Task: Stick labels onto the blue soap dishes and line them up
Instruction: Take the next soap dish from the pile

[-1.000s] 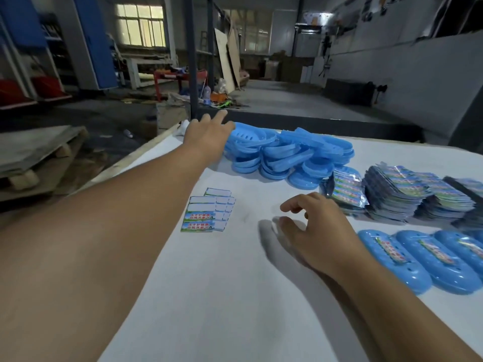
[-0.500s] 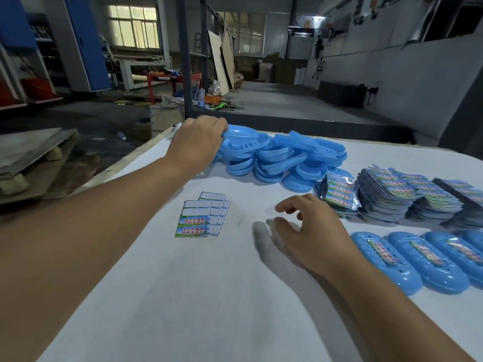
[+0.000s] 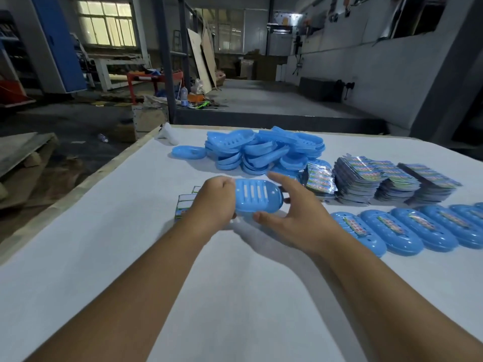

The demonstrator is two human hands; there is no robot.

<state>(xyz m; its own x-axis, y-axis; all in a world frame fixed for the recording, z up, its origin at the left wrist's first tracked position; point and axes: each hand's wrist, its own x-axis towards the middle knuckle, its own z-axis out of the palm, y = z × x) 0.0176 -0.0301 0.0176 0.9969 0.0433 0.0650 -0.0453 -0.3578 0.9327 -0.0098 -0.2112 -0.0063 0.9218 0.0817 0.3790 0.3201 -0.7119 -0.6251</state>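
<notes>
One dish (image 3: 257, 195) lies long axis left-right, slotted face toward the camera; left hand (image 3: 214, 202) grips its left end, right hand (image 3: 287, 212) spread around its right end.

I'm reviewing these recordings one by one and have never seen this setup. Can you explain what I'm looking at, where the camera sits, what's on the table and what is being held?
No machine here: a person works with bare hands, filmed by a wide-angle camera worn on the head, looking forward and down. The left hand grips one end of a blue oval plastic soap dish with slots; the right hand, fingers spread, is at its other end. On the white table lie a heap of unlabelled blue dishes, small label sheets partly behind the left hand, stacks of colourful printed packets, and a row of labelled blue dishes.
</notes>
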